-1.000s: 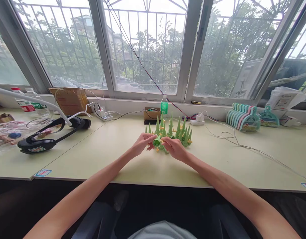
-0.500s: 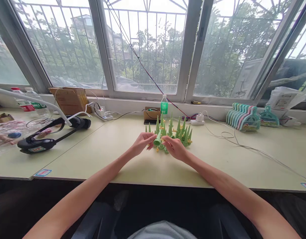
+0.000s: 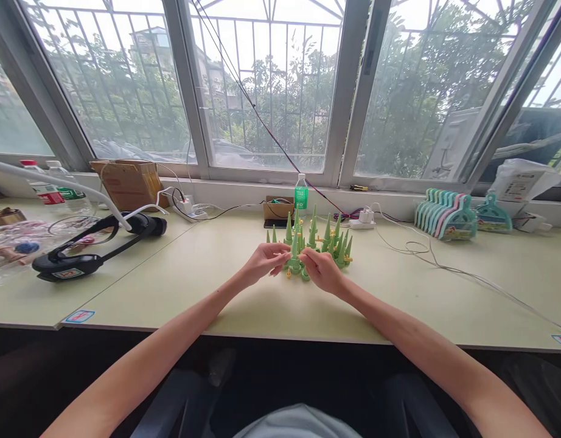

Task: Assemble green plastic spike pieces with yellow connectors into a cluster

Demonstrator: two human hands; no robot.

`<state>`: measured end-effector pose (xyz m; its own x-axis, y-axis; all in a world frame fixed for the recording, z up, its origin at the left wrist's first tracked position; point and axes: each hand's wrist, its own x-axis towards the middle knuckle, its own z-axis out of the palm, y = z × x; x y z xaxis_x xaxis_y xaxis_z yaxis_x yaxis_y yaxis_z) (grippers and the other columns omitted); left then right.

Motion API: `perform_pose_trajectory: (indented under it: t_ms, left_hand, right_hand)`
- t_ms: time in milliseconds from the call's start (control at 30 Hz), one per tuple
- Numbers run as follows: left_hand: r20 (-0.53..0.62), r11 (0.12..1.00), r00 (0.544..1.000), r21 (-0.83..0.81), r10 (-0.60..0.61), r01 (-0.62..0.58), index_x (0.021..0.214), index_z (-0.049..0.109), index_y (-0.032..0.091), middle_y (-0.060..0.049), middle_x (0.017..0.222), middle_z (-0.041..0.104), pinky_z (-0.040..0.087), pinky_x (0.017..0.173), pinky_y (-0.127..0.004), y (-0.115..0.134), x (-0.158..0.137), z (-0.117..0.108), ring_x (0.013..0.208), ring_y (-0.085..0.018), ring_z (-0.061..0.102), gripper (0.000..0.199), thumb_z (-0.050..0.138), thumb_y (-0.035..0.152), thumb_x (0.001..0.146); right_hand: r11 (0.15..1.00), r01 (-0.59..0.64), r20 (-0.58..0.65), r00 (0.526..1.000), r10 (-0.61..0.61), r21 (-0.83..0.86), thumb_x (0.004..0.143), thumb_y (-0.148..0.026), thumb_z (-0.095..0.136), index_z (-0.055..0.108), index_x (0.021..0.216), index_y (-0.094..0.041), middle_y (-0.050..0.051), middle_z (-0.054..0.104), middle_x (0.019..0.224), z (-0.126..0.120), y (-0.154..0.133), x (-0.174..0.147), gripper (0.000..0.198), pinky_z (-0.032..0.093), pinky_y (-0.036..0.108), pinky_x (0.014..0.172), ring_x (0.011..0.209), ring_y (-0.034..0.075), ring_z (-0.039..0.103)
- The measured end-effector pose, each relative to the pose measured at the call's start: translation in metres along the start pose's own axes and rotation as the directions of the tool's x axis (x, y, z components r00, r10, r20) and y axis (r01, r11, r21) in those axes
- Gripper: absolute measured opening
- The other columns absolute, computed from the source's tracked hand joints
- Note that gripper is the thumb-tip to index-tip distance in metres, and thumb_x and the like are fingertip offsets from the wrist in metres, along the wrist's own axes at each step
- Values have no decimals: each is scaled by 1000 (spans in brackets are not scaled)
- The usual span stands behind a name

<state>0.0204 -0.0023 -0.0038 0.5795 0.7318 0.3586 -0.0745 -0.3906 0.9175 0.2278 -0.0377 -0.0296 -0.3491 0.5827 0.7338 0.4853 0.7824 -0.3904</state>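
A green cone-shaped plant watering spike (image 3: pixel 294 250) stands point up between my hands, just above the table. The fingertips of my left hand (image 3: pixel 264 263) pinch it from the left. My right hand (image 3: pixel 322 269) is closed at its right side, fingers curled against it; a small part inside those fingers would be hidden. Behind and to the right, several similar green spikes (image 3: pixel 327 234) with yellow valves stand grouped on the table (image 3: pixel 262 310). A small yellow valve (image 3: pixel 288 275) shows just below the spike in my hands.
Behind the spikes are a green-labelled bottle (image 3: pixel 301 193), a small cardboard box (image 3: pixel 278 208) and a power strip (image 3: pixel 362 222). A black headset (image 3: pixel 75 261) lies left. At right stand teal and pink hangers (image 3: pixel 447 214), with a white cable (image 3: pixel 472 277) trailing across the table.
The spike between my hands has tipped from slanting, with its open wide end facing me, to upright with its point up. Both hands have stayed almost in place.
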Motion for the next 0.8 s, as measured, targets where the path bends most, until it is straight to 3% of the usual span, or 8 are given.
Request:
perform_pose_trajectory:
  t_ms: [133,267,400,567,800]
  left_hand:
    - [3,1000,1000,-18,1,-1,96,69,10,5,55,51,32,40,-21,-1,0,1,40,-6,43,37,77,42,79]
    - [-1,998,1000,-60,18,-18,106,69,13,1,68,59,33,38,-21,-5,0,0,41,-5,45,40,80,38,76]
    - [27,995,999,-98,21,-18,110,69,15,2,70,58,33,38,-20,-5,1,2,41,-4,45,44,82,34,73]
    - [38,995,999,-100,-6,10,107,71,12,3,68,55,31,38,-21,1,1,5,41,-4,44,44,84,33,70]
    - [19,995,1000,-103,15,-13,99,64,13,3,63,52,33,39,-21,5,1,6,42,-6,45,39,65,50,88]
  right_hand:
    - [1000,-4,-16,1000,4,-27,104,-38,31,28,71,-23,-7,29,55,1,-1,1,37,23,22,48,48,9,23]
    - [995,-12,-30,1000,9,-100,105,-38,29,31,69,-22,-7,28,53,2,-2,1,39,22,23,47,45,9,21]
    - [985,-28,-17,1000,25,-168,105,-36,26,35,68,-21,-5,34,52,2,-1,1,40,23,24,48,43,8,27]
    - [980,-31,-9,1000,30,-196,104,-36,26,33,67,-22,-6,28,50,3,1,1,41,20,25,48,42,9,22]
    - [986,-22,-45,999,15,-163,105,-39,29,35,69,-22,-6,31,54,6,4,-1,40,22,23,48,45,8,24]
